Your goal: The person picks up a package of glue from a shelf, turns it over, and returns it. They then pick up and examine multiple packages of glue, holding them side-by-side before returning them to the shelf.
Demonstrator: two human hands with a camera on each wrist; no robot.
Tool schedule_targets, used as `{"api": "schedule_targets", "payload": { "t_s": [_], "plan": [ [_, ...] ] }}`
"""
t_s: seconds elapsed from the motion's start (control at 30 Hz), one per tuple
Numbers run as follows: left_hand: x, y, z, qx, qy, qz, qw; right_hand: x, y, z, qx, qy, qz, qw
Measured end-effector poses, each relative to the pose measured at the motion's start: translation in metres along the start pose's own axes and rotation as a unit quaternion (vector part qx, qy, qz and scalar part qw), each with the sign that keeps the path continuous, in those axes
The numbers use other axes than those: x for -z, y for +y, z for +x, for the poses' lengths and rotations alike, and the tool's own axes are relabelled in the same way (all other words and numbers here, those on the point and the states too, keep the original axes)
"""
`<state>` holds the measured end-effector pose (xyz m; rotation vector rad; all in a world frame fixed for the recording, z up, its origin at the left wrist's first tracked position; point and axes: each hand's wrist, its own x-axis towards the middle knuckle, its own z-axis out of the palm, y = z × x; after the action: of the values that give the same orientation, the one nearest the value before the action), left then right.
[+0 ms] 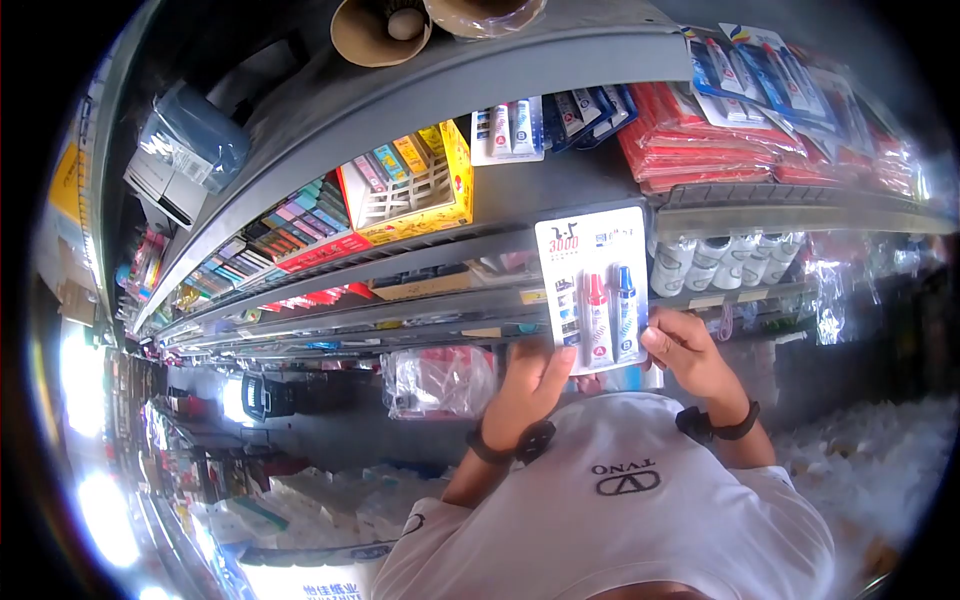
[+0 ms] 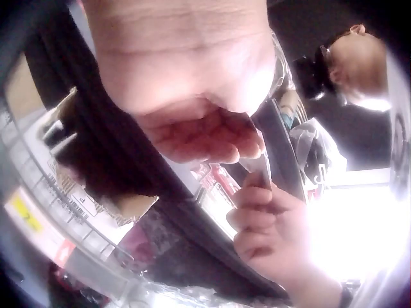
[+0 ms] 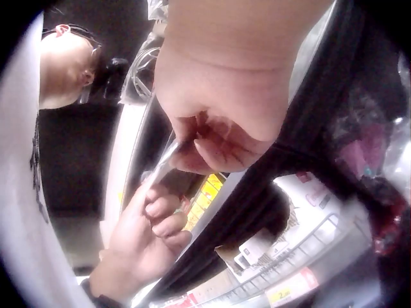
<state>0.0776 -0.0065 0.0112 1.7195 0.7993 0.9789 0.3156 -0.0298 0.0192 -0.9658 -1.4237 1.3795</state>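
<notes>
A blister pack of two glue tubes point(image 1: 574, 262), one red-capped and one blue-capped, is held up facing me in the head view. My left hand point(image 1: 530, 385) pinches its lower left edge, with the thumb laid on the front. On the opposite side, my right hand point(image 1: 688, 352) grips the lower right edge, also thumb in front. From the left wrist, the card point(image 2: 260, 163) shows nearly edge-on between both hands, and the left fingers curl behind it. The right wrist view likewise has the card point(image 3: 164, 163) edge-on, between the curled right fingers and the left hand point(image 3: 144, 224).
Similar tube packs point(image 1: 508, 130) lie on the shelf ahead, more atop red plastic-wrapped packets point(image 1: 690, 145). A yellow box point(image 1: 455, 190) holding small cartons stands to their left. White rolled items point(image 1: 710, 265) sit one shelf lower. A metal shelf edge point(image 1: 560, 62) runs above.
</notes>
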Motion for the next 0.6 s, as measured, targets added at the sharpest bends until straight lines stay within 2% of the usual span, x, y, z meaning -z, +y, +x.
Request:
{"api": "schedule_targets", "payload": {
  "t_s": [0.27, 0.37, 0.6],
  "plan": [
    [-0.007, -0.005, 0.002, 0.0, 0.019, 0.012, 1.0, 0.004, 0.003, -0.004, 0.004, 0.01, -0.002, 1.0],
    [-0.003, -0.012, 0.002, -0.027, 0.008, 0.048, 0.998, 0.003, 0.004, -0.004, -0.002, 0.01, 0.004, 1.0],
    [-0.004, -0.01, 0.003, -0.013, 0.017, 0.004, 1.0, 0.0, 0.003, -0.001, -0.009, 0.01, 0.02, 1.0]
  ]
}}
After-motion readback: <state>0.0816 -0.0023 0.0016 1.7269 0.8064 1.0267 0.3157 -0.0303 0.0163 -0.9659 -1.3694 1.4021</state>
